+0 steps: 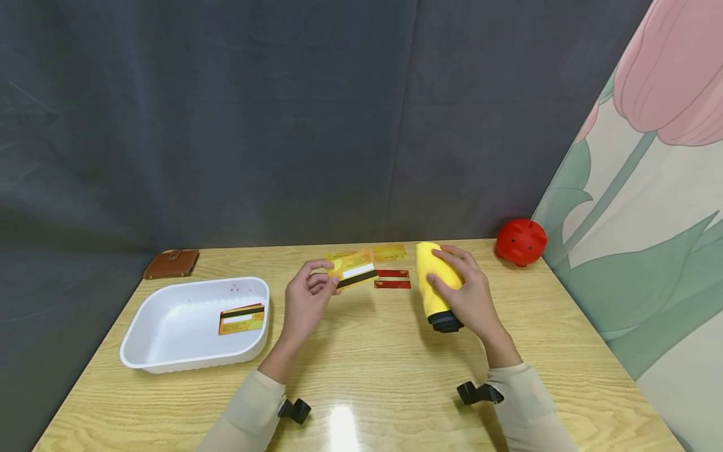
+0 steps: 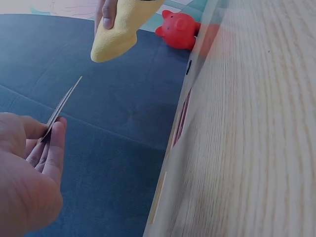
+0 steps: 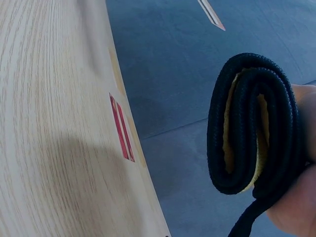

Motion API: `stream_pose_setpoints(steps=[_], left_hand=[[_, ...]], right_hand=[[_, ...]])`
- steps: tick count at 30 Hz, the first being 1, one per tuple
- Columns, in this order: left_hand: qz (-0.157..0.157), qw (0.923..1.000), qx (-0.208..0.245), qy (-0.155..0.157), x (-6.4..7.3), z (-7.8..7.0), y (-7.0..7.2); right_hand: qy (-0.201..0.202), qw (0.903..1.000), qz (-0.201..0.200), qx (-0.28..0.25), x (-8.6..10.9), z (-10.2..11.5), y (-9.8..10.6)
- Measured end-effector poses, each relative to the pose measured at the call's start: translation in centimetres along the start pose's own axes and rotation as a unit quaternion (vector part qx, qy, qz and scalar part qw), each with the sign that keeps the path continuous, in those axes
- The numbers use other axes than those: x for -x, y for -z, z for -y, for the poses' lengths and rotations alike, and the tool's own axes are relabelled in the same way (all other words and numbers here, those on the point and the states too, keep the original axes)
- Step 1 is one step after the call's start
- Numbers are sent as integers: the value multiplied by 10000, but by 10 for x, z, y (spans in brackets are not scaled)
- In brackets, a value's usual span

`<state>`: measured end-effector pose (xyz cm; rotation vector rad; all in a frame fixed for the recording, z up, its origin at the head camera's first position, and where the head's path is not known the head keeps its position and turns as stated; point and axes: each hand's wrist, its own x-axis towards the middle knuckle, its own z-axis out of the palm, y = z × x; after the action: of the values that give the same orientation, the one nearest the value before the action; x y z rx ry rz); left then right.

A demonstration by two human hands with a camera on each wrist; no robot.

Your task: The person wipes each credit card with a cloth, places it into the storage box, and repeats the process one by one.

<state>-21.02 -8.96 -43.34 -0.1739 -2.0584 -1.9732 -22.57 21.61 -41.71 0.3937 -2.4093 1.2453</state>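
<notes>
Pale sleeves [image 1: 243, 411] come nearest, one on each side, a small black wrist camera [image 1: 479, 393] at each cuff, and both arms reach out over the wooden bench [image 1: 390, 358]. From where I stand, the left hand [image 1: 305, 304] has its grip pinching a gold bank card [image 1: 354, 267] by its left end, thumb in front and fingers behind; seen edge-on from the left wrist there may be more than one, I can't tell. The right hand [image 1: 473, 298] is wrapped around a folded yellow cloth [image 1: 435, 276], its black-trimmed end towards the person. What counts, I'd judge, is the gap between these two: the card juts rightward, its long axis roughly crosswise, while the cloth's runs away from the body, so the card's free end points at the cloth's bare left side. They are near but apart, both raised off the bench. Beyond and between them, a red-banded card [image 1: 392, 274] lies flat. Well to the left, nearer the left hand, more cards [image 1: 241, 321] sit at the right end of a white plastic tray [image 1: 169, 295].
</notes>
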Motion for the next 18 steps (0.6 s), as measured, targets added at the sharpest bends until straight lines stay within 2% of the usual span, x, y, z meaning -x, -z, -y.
stream_pose_setpoints(steps=[8, 18], left_hand=[[118, 9996, -132, 218, 1, 4, -1], [325, 9986, -405, 135, 3, 9, -7]], right_hand=[[74, 10000, -29, -26, 1, 2, -2], [253, 9993, 231, -152, 5, 11, -15]])
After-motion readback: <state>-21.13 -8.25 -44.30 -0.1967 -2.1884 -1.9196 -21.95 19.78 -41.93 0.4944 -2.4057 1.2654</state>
